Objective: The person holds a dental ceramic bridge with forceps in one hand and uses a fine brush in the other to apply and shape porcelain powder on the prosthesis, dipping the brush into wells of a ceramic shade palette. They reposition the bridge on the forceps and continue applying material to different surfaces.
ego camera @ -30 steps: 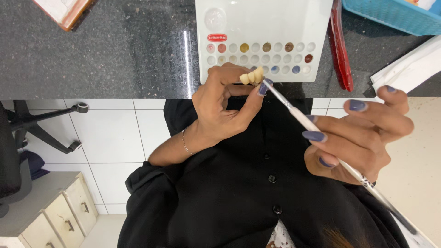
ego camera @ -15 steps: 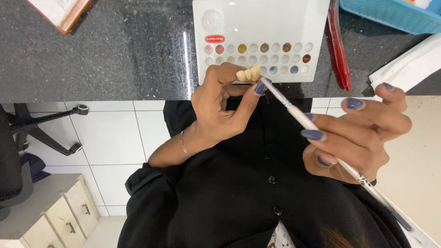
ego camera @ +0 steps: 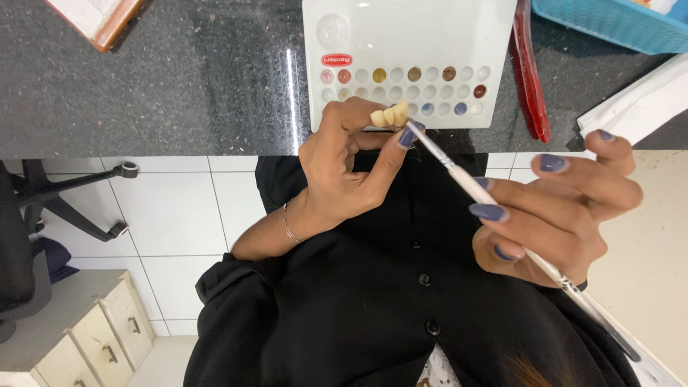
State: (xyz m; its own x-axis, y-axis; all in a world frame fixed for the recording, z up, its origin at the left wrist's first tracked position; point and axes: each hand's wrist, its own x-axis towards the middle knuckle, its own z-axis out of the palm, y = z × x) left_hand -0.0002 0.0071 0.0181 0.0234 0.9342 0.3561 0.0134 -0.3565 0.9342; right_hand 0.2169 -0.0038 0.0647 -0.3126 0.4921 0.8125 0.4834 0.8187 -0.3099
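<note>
The left hand [ego camera: 344,168] is pinching a small row of cream teeth [ego camera: 389,115], apparently a dental bridge. The right hand [ego camera: 559,208], at four o'clock, is gripping a thin brush [ego camera: 466,180], its tip touching the teeth below the white palette [ego camera: 408,36] on the bench [ego camera: 179,79].

single head view, close, straight down over dark countertop [ego camera: 143,79]

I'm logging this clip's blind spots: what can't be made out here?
- Head view: brush tip too fine to tell whether it touches the tooth bridge.
- Bridge underside hidden by left hand fingers.
- Brush handle end blurred near the frame corner, below right hand.
- Palette top cut off by the edge.
</note>
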